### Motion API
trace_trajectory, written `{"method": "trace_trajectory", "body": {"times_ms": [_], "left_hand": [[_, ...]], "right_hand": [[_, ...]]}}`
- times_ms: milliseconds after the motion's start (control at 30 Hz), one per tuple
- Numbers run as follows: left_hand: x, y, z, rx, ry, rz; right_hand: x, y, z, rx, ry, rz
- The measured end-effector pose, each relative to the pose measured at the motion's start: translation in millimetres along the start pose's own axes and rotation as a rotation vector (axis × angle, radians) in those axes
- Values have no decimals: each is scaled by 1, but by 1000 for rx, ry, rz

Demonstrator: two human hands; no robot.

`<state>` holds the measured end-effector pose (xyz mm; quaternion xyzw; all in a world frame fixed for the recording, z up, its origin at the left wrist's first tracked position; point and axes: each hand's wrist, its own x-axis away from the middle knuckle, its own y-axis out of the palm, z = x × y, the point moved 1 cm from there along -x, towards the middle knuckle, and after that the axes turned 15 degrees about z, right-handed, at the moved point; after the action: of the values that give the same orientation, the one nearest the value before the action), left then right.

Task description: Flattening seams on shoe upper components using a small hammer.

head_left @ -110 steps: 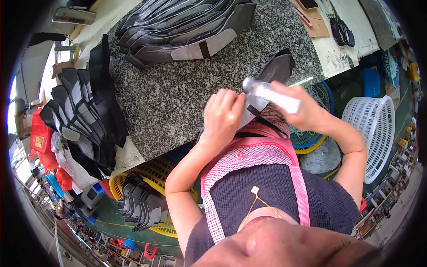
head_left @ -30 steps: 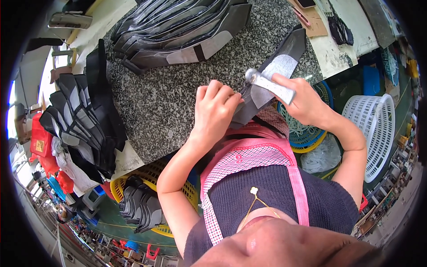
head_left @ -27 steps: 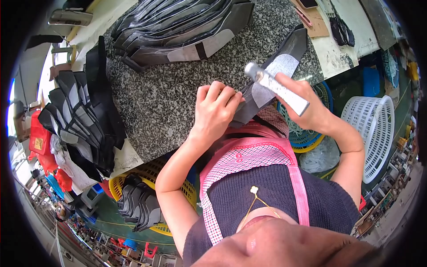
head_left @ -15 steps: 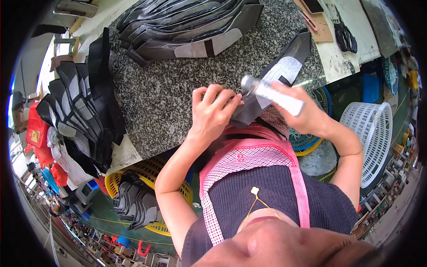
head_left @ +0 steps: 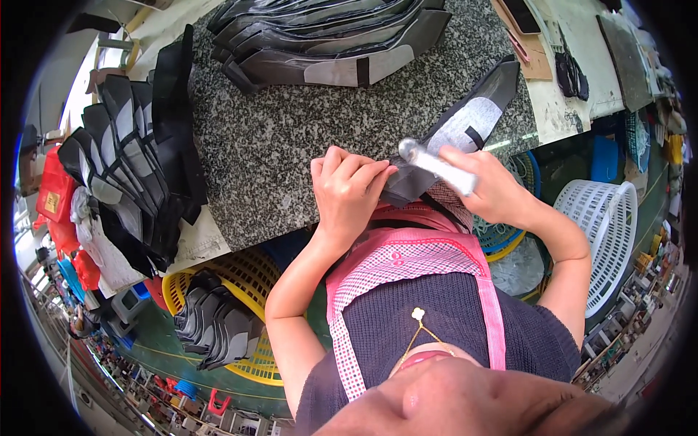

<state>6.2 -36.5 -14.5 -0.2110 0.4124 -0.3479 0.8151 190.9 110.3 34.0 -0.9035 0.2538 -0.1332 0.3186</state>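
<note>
In my right hand (head_left: 496,183) is a shiny metal hammer (head_left: 439,166), its rounded head over the near part of a curved black-and-grey cut piece (head_left: 464,129). The piece looks like leather or stiff fabric, with a pale panel and a short black strip. It lies slantwise on the speckled granite slab (head_left: 269,156), its near end by the slab's front edge. My left hand (head_left: 345,190) has its fingers bent and pinched at that near end, close to the hammer head; the fingertips partly hide what they hold.
Similar pieces form a stack (head_left: 327,62) at the back and a fanned pile (head_left: 127,156) at the left. Below stands a yellow basket (head_left: 246,275) holding more pieces. A white basket (head_left: 598,243) is at the right. A phone (head_left: 520,16) lies on the far right of the table.
The hammer head has moved down, nearer my left fingertips, and my right hand has come slightly lower. My left hand stays at the piece's near end. The whole view has shifted slightly.
</note>
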Motion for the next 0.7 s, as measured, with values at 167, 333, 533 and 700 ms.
{"method": "trace_trajectory", "body": {"times_ms": [167,333,533,700], "left_hand": [[7,1,7,-119,142,25],[14,4,10,-194,290,9],[14,6,14,-245,349,-4],[17,6,20,-327,374,-28]], "right_hand": [[-8,-4,-8,-106,-41,173],[-12,4,-2,-55,-37,-38],[-11,6,0,-126,-38,-59],[-12,5,-3,-151,-135,119]]}}
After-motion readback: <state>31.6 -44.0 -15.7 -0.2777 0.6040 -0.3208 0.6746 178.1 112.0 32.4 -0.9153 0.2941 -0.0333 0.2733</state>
